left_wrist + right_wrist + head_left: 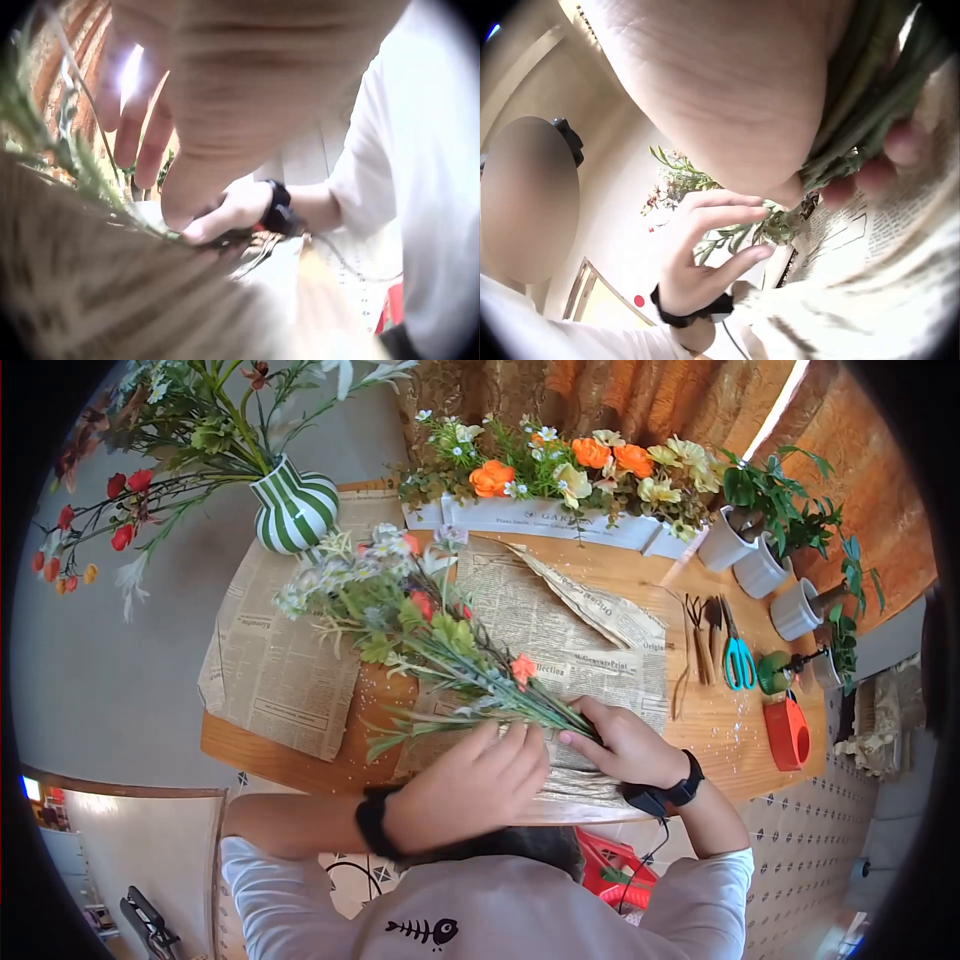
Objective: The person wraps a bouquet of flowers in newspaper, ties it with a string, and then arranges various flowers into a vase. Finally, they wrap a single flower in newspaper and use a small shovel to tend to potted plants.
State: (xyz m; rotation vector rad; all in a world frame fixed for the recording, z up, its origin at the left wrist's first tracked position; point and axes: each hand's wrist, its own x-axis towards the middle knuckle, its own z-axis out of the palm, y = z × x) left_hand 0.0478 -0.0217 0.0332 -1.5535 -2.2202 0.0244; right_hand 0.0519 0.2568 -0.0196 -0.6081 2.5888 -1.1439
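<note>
A bouquet of artificial flowers (430, 610), with white, lilac and coral blooms, lies slantwise over printed newspaper-style wrapping paper (510, 600). My right hand (635, 745) grips its gathered green stems near their lower end; in the right wrist view the stems (870, 112) pass between palm and fingers. My left hand (475, 780) is beside the stems, close to the right hand. Seen from the right wrist, the left hand (709, 247) has its thumb apart from the loosely bent fingers, with nothing between them.
A striped vase (295, 510) of flowers stands back left, near another paper sheet (285, 660). Behind is a long white planter (560, 520). At right are white pots (760, 565), small garden tools (705, 640), teal-handled scissors (740, 660), a green spray bottle (775, 672) and a red tape dispenser (787, 732).
</note>
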